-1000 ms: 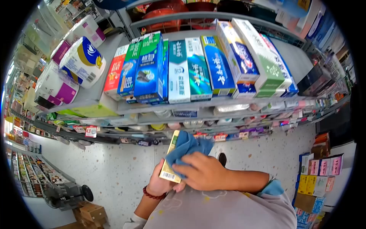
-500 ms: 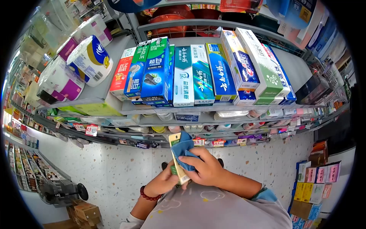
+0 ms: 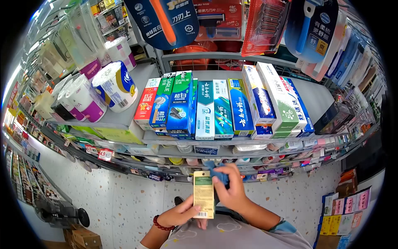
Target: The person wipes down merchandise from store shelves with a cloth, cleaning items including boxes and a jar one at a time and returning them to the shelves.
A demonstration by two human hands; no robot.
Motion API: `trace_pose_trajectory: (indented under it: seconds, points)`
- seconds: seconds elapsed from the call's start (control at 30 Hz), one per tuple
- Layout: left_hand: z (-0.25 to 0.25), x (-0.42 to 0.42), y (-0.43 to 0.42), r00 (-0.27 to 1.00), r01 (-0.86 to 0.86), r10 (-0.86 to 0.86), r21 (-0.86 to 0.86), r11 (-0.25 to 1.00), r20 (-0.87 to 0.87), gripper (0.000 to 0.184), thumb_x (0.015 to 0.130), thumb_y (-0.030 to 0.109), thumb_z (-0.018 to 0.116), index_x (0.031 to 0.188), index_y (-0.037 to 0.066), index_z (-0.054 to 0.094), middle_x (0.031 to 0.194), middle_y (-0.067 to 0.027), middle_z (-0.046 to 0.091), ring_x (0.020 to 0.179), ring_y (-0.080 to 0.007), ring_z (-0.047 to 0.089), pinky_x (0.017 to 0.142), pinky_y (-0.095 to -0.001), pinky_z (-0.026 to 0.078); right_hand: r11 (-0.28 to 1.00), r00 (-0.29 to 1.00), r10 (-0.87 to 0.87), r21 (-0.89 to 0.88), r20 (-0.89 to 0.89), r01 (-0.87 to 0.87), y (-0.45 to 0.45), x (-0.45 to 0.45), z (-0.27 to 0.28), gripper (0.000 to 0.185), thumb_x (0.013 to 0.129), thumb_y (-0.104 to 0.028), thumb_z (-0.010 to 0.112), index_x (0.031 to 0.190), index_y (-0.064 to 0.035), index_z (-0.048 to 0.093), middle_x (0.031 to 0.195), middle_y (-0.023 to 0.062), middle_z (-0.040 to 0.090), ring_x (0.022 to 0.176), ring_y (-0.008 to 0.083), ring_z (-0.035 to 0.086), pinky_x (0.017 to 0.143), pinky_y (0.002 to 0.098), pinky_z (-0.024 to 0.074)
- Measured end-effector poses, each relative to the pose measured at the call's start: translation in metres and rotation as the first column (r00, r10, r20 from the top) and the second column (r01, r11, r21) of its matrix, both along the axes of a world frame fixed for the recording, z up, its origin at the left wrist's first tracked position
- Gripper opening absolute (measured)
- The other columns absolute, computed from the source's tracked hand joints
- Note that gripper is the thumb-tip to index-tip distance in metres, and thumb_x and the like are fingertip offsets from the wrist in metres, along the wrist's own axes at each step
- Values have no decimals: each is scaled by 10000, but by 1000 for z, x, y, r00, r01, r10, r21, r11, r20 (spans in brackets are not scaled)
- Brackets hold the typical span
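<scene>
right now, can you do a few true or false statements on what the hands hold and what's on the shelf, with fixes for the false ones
1. The left hand holds a slim pale-yellow and green box. True.

2. The right hand holds a bright red cloth. False: the right hand holds a crumpled blue fabric cloth.

3. A dark-red beaded bracelet is on the left wrist. True.

4. The white wrapped paper rolls stand to the right of the row of colourful rectangular toothpaste boxes. False: the paper rolls stand to the left of the row in the picture.

5. A barcode shows near the lower end of the slim box. True.
</scene>
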State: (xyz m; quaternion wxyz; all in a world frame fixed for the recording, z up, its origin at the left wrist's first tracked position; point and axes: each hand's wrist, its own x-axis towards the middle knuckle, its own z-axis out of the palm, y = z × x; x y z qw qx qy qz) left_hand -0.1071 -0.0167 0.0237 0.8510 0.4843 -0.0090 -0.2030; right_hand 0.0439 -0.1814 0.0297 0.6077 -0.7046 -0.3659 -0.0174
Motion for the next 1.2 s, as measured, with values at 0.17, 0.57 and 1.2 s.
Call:
trace_pose_trajectory:
  seconds: [0.17,0.57,1.2]
  points:
    - [-14,3,-5,1000,-10,10,-16,1000,1,441,1102,171,365,1492,22,226,1101,-186,637,954,-272,700,832,-363,579,997,997,70,-12,-17,-70,2,-15,1,297,883,-24,685,1161,-35,578,1085,165,536,1026,300,548,907,375,442]
    - [-62,3,-24,946,-317,322,-117,941,34,468,1076,160,448,1525,179,317,1389,-105,522,1258,-278,564,1050,-532,500,935,993,89,-349,77,-57,-5,-25,-33,351,899,-203,688,1198,-47,590,1166,239,553,1076,442,569,858,508,496]
    - [-27,4,-18,868,-485,240,844,228,434,706,774,272,805,1370,73,482,1087,-210,666,970,-410,663,818,-465,551,905,974,15,-418,227,83,-7,-20,-61,294,868,-134,693,1157,-121,639,997,171,555,833,398,615,675,509,505]
